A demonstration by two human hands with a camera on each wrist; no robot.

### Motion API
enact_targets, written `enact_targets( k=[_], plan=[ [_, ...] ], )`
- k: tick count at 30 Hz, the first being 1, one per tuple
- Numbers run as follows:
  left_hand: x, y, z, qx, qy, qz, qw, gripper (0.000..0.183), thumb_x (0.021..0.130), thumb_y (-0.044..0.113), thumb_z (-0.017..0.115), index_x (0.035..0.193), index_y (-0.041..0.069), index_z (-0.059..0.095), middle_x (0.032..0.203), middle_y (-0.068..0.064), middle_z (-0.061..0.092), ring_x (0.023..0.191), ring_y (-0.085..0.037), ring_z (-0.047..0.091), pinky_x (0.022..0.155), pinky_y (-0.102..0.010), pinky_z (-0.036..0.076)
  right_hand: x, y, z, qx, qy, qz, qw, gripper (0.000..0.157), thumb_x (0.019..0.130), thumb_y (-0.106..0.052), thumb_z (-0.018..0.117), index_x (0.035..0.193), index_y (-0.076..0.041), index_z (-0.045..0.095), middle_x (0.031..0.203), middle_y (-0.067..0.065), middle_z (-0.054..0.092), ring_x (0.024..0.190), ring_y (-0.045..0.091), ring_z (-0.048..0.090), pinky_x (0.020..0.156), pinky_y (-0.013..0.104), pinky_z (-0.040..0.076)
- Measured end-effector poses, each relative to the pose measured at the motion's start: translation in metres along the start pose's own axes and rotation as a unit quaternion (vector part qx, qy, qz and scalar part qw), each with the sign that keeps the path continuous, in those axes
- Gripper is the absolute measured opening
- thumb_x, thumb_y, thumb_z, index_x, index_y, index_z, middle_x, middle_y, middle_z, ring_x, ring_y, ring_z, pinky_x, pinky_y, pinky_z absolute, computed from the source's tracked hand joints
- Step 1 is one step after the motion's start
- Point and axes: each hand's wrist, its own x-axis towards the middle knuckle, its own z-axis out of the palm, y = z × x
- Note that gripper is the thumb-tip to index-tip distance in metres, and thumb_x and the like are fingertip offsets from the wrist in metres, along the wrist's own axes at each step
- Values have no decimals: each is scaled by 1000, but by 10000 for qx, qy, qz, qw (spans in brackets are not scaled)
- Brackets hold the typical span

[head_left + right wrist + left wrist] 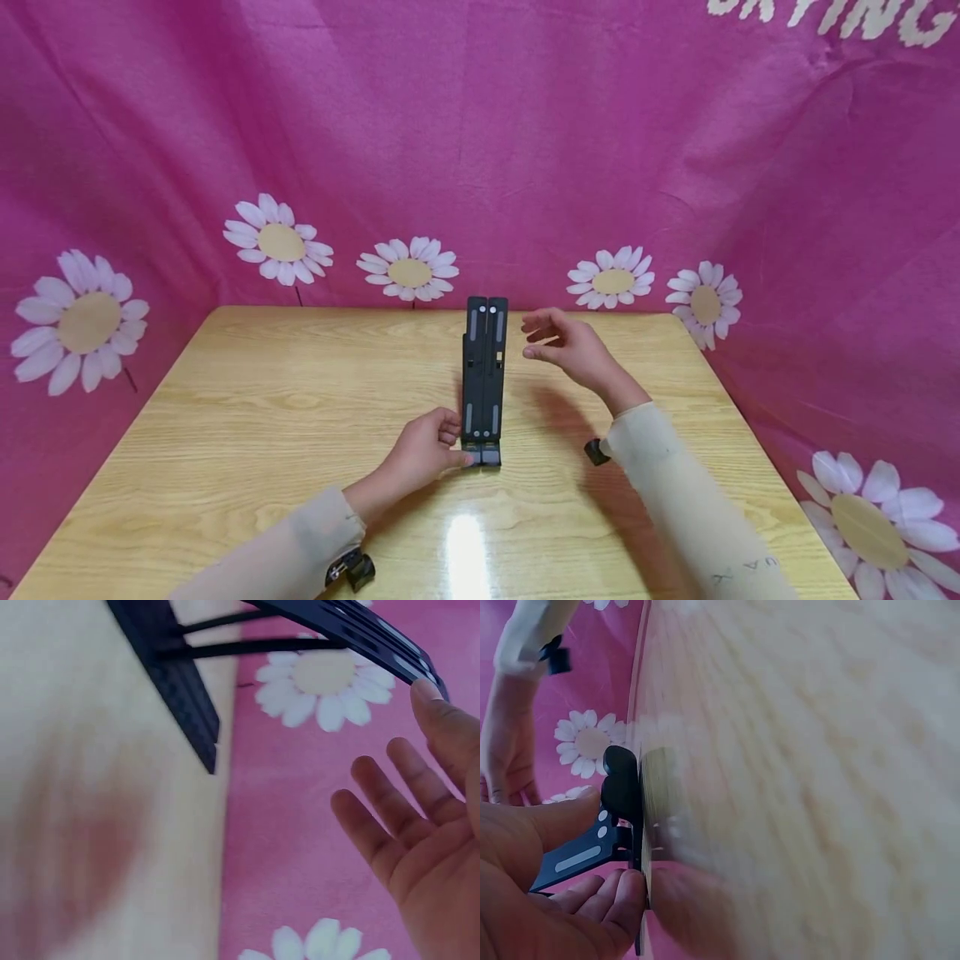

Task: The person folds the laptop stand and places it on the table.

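Observation:
A black folding laptop stand is propped up on the table, its two narrow arms side by side. Struts join the raised arms to the base rails, as the right wrist view shows. My left hand grips the stand's low front end, thumb on the front lip and fingers curled at the side by the base. To the right of the raised top end, my right hand hovers with fingers loosely extended. In the right wrist view its thumb overlaps the stand's edge; the head view shows a gap.
The wooden table carries the stand near its middle. A pink curtain with white daisies surrounds the back and both sides. Small black devices are strapped at the left wrist and right wrist.

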Motion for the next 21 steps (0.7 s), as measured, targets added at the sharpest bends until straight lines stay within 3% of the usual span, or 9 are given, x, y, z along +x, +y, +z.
enact_targets(
  k=[4,9,12,15,21],
  plan=[
    [0,1,1,184,-10,113,9998,49,76,13,92,113,-1,63,104,-8,67,96,-23,62,88,-38,54,13,-16,-14,93,-180,-120,9997,54,94,-17,76,144,-22,56,142,9,60,128,34,58,105,50,50],
    [-2,4,2,398,-62,178,9990,52,72,14,94,111,-1,63,100,-8,65,93,-23,60,84,-36,53,29,-22,-21,-29,-647,-313,9974,59,96,-24,73,151,-32,51,155,-3,51,137,32,52,111,53,46],
    [-3,7,2,535,-29,265,9982,51,71,12,95,109,-2,64,98,-9,65,92,-23,60,82,-35,52,38,-28,-21,-22,-895,-477,9948,58,98,-20,71,152,-30,52,156,-8,49,139,28,51,109,51,48],
    [-2,7,3,679,-44,307,9972,50,72,12,94,109,-1,65,99,-9,66,92,-22,60,82,-34,53,43,-34,-18,-20,-1015,-433,9939,56,98,-15,70,148,-35,55,155,-9,50,140,25,50,108,47,50],
    [1,7,3,877,-113,397,9953,47,74,14,93,109,-1,66,98,-9,67,91,-21,60,82,-35,53,48,-34,-14,-245,-942,-329,9947,51,97,-8,70,139,-36,65,147,-3,60,138,20,52,107,46,51]
  ],
)
